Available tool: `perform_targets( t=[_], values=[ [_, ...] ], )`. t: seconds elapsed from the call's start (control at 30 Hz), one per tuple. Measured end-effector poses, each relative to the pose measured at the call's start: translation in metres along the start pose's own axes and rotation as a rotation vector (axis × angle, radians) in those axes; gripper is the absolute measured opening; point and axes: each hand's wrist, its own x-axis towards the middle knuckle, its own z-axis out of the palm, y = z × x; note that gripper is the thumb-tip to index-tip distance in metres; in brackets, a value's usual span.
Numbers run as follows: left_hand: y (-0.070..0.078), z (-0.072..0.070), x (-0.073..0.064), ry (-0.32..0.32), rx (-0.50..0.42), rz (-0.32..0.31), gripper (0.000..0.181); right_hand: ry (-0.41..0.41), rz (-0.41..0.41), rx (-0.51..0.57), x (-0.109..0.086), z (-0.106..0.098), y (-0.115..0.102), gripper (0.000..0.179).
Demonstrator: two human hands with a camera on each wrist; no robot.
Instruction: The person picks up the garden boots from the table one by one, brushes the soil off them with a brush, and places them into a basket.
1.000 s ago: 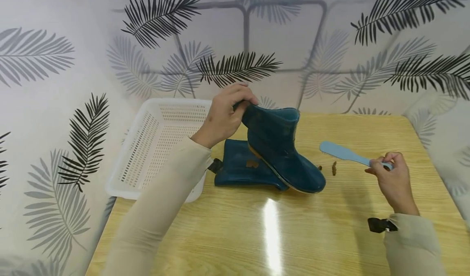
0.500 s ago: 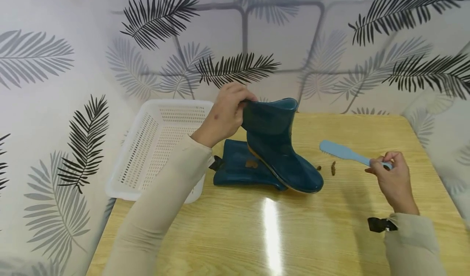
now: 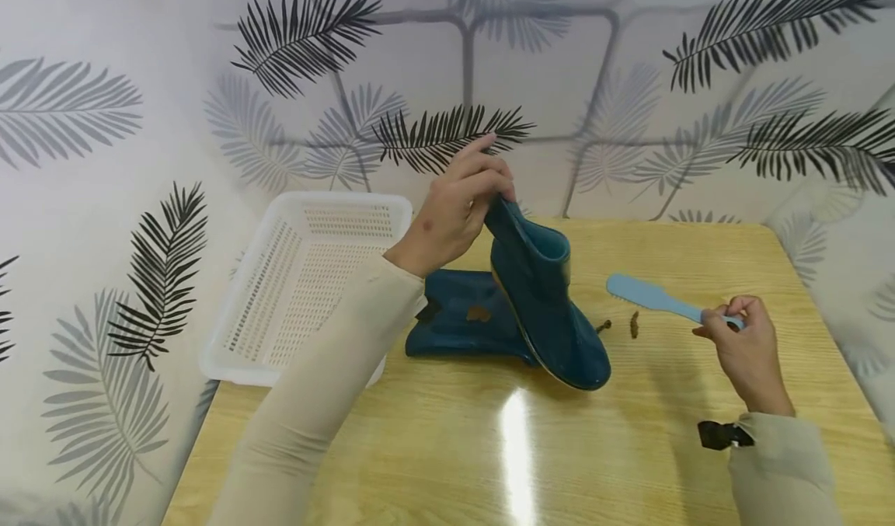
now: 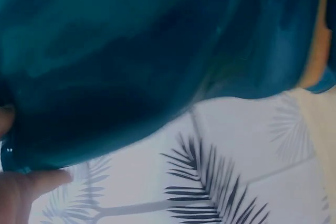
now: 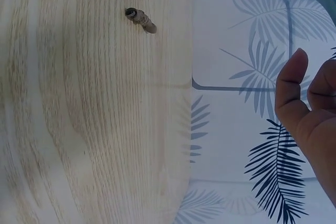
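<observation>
Left hand (image 3: 454, 219) pinching a blue boot (image 3: 548, 308) by its top edge; the boot slants down and right from my fingers, toe lowest, partly hiding a second boot (image 3: 447, 336) on the table (image 3: 615, 456). My right hand (image 3: 751, 347) grips a brush (image 3: 646, 291) by its handle end, head toward the boots.

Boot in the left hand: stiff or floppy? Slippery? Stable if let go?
The boot is probably flexible up top: its opening is pulled out of round at the left hand. Its glossy surface suggests it could slip from a light grip. Held tilted, toe low, it would likely topple if released.
</observation>
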Motion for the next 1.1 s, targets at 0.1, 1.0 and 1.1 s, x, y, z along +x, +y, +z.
perform_targets(
  t=[0.1, 1.0, 1.1],
  values=[
    [-0.002, 0.003, -0.011, 0.015, -0.003, -0.132, 0.019, -0.003, 0.006, 0.002, -0.001, 0.000, 0.001, 0.019],
    [-0.001, -0.014, -0.050, 0.214, -0.554, -1.077, 0.019, -0.007, 0.004, -0.009, -0.005, 0.001, 0.004, 0.019],
    [0.004, -0.011, -0.053, 0.129, -0.467, -1.104, 0.018, -0.015, 0.003, -0.022, -0.005, 0.002, 0.005, 0.018]
  ],
)
